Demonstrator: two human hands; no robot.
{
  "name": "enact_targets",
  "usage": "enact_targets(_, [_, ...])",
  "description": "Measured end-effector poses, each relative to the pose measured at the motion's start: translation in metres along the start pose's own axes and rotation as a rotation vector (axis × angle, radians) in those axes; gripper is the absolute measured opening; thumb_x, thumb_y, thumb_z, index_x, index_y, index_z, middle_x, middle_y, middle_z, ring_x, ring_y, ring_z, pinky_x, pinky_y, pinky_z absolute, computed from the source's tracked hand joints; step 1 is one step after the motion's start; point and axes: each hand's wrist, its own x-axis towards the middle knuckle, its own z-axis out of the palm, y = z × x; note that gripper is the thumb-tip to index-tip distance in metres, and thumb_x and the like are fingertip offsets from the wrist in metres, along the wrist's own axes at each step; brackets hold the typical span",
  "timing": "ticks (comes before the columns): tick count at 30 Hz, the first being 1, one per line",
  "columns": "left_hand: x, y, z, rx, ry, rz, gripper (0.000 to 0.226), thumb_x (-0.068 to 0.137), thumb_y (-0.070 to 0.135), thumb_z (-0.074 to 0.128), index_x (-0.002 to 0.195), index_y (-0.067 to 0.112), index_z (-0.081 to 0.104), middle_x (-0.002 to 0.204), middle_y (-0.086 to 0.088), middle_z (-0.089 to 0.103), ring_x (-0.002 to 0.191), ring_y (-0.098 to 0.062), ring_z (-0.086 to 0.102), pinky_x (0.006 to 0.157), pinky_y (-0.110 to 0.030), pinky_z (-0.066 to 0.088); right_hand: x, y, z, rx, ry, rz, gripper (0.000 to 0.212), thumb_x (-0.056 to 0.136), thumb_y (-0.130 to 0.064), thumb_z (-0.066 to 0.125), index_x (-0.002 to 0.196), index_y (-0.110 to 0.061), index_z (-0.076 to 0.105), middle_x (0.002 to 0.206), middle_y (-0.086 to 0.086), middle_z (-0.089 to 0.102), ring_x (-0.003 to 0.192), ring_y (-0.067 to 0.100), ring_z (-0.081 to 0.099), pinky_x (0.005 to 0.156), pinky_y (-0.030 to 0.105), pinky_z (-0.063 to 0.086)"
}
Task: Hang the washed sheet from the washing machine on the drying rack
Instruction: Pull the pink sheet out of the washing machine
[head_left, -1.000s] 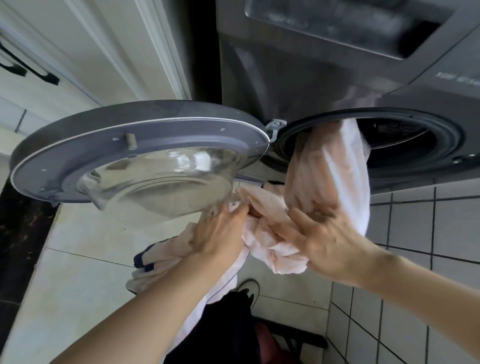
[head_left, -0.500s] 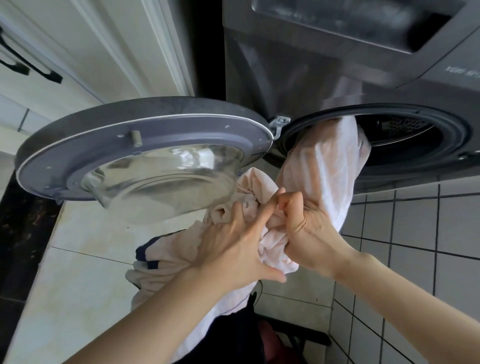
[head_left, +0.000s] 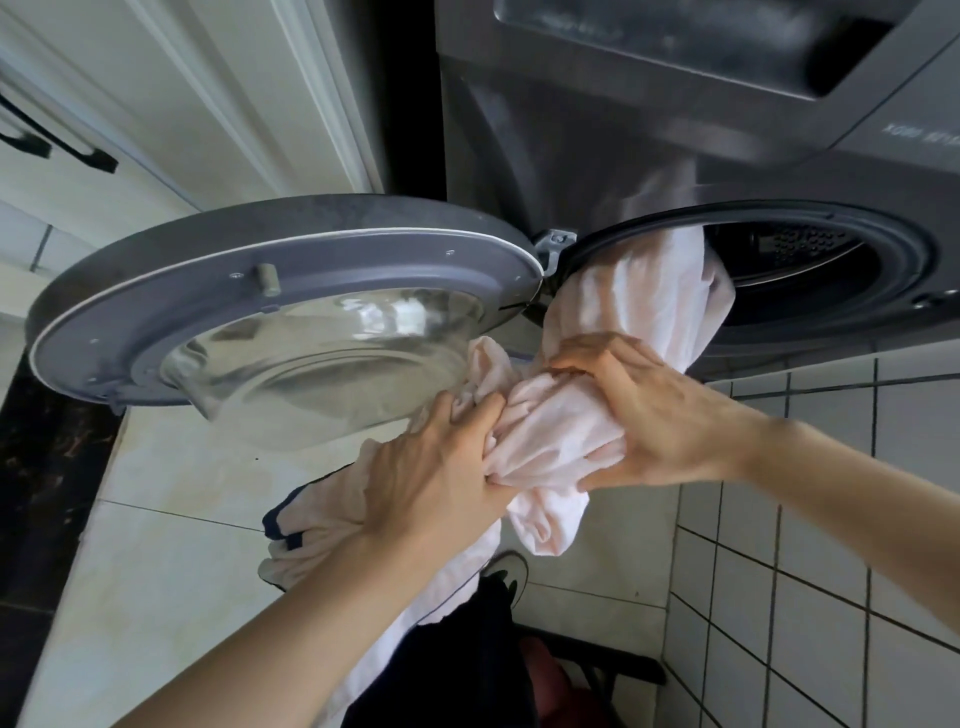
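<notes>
Washing machine (head_left: 597, 171), dark grey, front-loading; its round door (head_left: 280, 312) stands swung fully open to the left, glass bowl facing the camera. The sheet (head_left: 639, 306), pale pink-white and bunched into a thick rope, trails out of the left side of the drum opening (head_left: 810, 270), over the lower-left rim, and down in front of the machine. Right hand (head_left: 660, 415) is clamped on the bunched sheet just below the opening's rim, fingers curled over the top of the fabric and thumb beneath. Left hand (head_left: 441, 478) grips the same bundle immediately beside it, fingers dug into the folds; the two hands are almost touching. Below the left forearm the sheet continues downward toward the tiled floor (head_left: 156, 545), showing a dark blue edge trim (head_left: 278, 525). A shoe (head_left: 506, 571) is partly visible on the floor beneath the hanging fabric. White cabinet (head_left: 182, 104) adjoins the machine at left.
</notes>
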Motion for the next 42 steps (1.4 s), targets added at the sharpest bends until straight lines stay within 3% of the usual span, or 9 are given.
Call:
enact_targets(4, [-0.007, -0.011, 0.007, -0.032, 0.007, 0.042, 0.052, 0.059, 0.043, 0.069, 0.1, 0.033, 0.037, 0.097, 0.004, 0.055, 0.062, -0.03, 0.057, 0.05, -0.028, 0.028, 0.002, 0.048, 0.008, -0.195, -0.248, 0.062, 0.113, 0.06, -0.081, 0.061, 0.148, -0.031, 0.011, 0.151, -0.006, 0.022, 0.146, 0.019, 0.004, 0.119, 0.045, 0.007])
enact_targets(11, [-0.01, -0.013, 0.002, -0.109, 0.13, 0.029, 0.042, 0.059, 0.047, 0.049, 0.097, 0.032, 0.04, 0.09, 0.005, 0.053, 0.046, -0.031, 0.051, 0.045, -0.028, 0.032, 0.049, 0.09, 0.046, -0.242, -0.347, 0.11, 0.122, 0.052, -0.078, 0.06, 0.143, -0.05, -0.016, 0.159, 0.001, 0.009, 0.145, 0.036, 0.001, 0.113, 0.058, 0.017])
enact_targets(20, [-0.014, -0.025, -0.01, -0.09, 0.178, 0.059, 0.043, 0.058, 0.046, 0.063, 0.093, 0.03, 0.043, 0.083, 0.008, 0.05, 0.041, -0.031, 0.046, 0.047, -0.027, 0.028, 0.069, 0.108, 0.089, -0.361, -0.39, 0.143, 0.115, 0.063, -0.076, 0.061, 0.15, -0.032, 0.001, 0.146, 0.001, 0.029, 0.135, 0.03, 0.018, 0.11, 0.049, 0.011])
enact_targets(25, [-0.01, -0.029, -0.003, -0.056, 0.196, 0.072, 0.041, 0.058, 0.045, 0.057, 0.092, 0.03, 0.042, 0.084, 0.009, 0.052, 0.044, -0.023, 0.026, 0.045, -0.025, 0.029, 0.083, 0.109, 0.098, -0.432, -0.433, 0.113, 0.065, 0.079, -0.053, 0.059, 0.138, -0.038, 0.037, 0.131, 0.0, 0.038, 0.125, 0.031, 0.028, 0.103, 0.044, 0.01])
enact_targets(28, [-0.007, -0.031, 0.001, -0.066, 0.188, 0.065, 0.037, 0.059, 0.043, 0.051, 0.092, 0.03, 0.041, 0.082, 0.008, 0.05, 0.045, -0.024, 0.03, 0.043, -0.03, 0.037, 0.084, 0.116, 0.1, -0.511, -0.507, 0.093, 0.044, 0.09, -0.037, 0.05, 0.134, -0.031, 0.048, 0.143, 0.0, 0.032, 0.134, 0.032, 0.02, 0.111, 0.047, 0.009])
enact_targets(31, [-0.006, -0.031, 0.002, -0.055, 0.182, 0.065, 0.036, 0.058, 0.044, 0.047, 0.091, 0.03, 0.039, 0.082, 0.007, 0.051, 0.045, -0.028, 0.04, 0.045, -0.033, 0.04, 0.079, 0.129, 0.099, -0.508, -0.616, 0.122, 0.058, 0.088, -0.047, 0.052, 0.141, -0.029, 0.038, 0.15, -0.007, 0.03, 0.143, 0.029, 0.012, 0.115, 0.048, 0.009])
enact_targets(35, [-0.007, -0.034, 0.002, -0.067, 0.215, 0.047, 0.034, 0.06, 0.045, 0.047, 0.089, 0.029, 0.038, 0.084, 0.007, 0.052, 0.048, -0.023, 0.024, 0.047, -0.031, 0.038, 0.063, 0.14, 0.085, -0.472, -0.662, 0.151, 0.102, 0.064, -0.073, 0.061, 0.148, -0.026, 0.025, 0.148, -0.007, 0.036, 0.141, 0.023, 0.021, 0.111, 0.046, 0.019])
enact_targets(38, [-0.005, -0.034, 0.003, -0.069, 0.2, 0.026, 0.033, 0.06, 0.043, 0.046, 0.087, 0.029, 0.036, 0.084, 0.007, 0.051, 0.047, -0.027, 0.029, 0.048, -0.036, 0.043, 0.059, 0.14, 0.077, -0.558, -0.617, 0.106, 0.064, 0.073, -0.059, 0.063, 0.127, -0.025, 0.052, 0.125, -0.004, 0.059, 0.124, 0.024, 0.044, 0.103, 0.046, 0.026])
enact_targets(42, [-0.003, -0.032, 0.004, -0.071, 0.152, 0.019, 0.036, 0.059, 0.041, 0.054, 0.088, 0.03, 0.037, 0.087, 0.007, 0.052, 0.05, -0.032, 0.048, 0.05, -0.036, 0.043, 0.061, 0.129, 0.075, -0.699, -0.734, 0.179, 0.023, 0.087, -0.032, 0.052, 0.107, -0.032, 0.062, 0.111, -0.01, 0.061, 0.122, 0.018, 0.044, 0.107, 0.048, 0.019])
